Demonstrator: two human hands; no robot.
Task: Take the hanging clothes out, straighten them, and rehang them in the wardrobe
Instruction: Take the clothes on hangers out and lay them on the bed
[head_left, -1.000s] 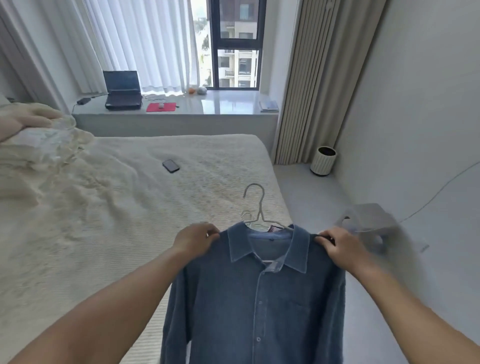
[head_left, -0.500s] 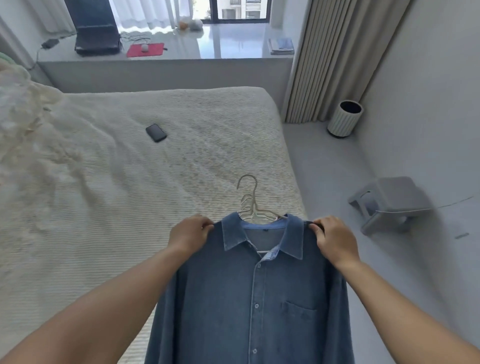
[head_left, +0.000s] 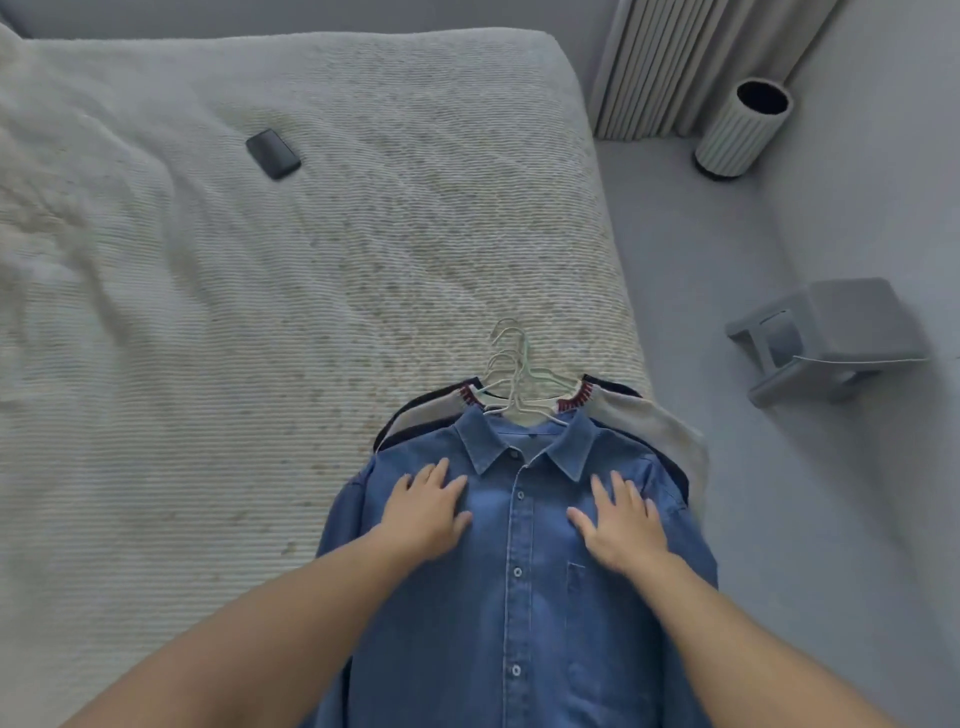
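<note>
A blue denim shirt (head_left: 519, 597) on a wire hanger lies flat at the near right corner of the bed (head_left: 208, 338). Under it a beige knit top (head_left: 649, 421) with a red-trimmed collar and a dark garment (head_left: 410, 410) show at the shoulders. Their wire hanger hooks (head_left: 511, 358) are bunched above the collar. My left hand (head_left: 428, 512) presses flat on the shirt's chest left of the buttons. My right hand (head_left: 621, 519) presses flat on the right side, just above the pocket. Fingers of both hands are spread and straight.
A black phone (head_left: 272, 153) lies on the bedspread further back. Right of the bed is bare floor with a grey stool (head_left: 826, 338) tipped on its side and a ribbed white bin (head_left: 740, 130) by the pleated curtain (head_left: 691, 62).
The shirt went from being held up by its shoulders to lying on the bed on top of other hung garments. Both hands let go and now press flat on its chest. The view tilted down.
</note>
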